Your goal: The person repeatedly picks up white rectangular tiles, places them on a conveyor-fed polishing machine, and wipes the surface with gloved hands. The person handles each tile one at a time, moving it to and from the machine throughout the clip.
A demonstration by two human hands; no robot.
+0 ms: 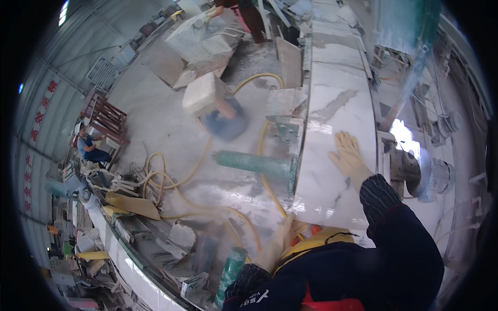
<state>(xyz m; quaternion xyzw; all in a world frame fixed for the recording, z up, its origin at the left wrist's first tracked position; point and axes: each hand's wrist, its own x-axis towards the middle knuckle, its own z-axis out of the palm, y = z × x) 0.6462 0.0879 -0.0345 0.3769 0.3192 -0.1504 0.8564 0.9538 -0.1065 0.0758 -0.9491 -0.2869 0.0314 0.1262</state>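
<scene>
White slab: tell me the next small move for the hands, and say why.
Probably lay the left hand on the white slab by its near left corner: the right hand is already spread flat on top, while the left is low beside that corner. Whether it touches the edge is unclear.

My right hand lies on the white slab, nearer its right edge; from my fingertips the smooth face runs open toward the far edge and leftward to the left edge, so a hand could slide either way. Beyond the right edge, the machine housing and the motor block a sideways pass, and the slanting blue-green post stands farther along. Off the left edge, the green roller and the yellow hose obstruct the space beside my bench.
</scene>
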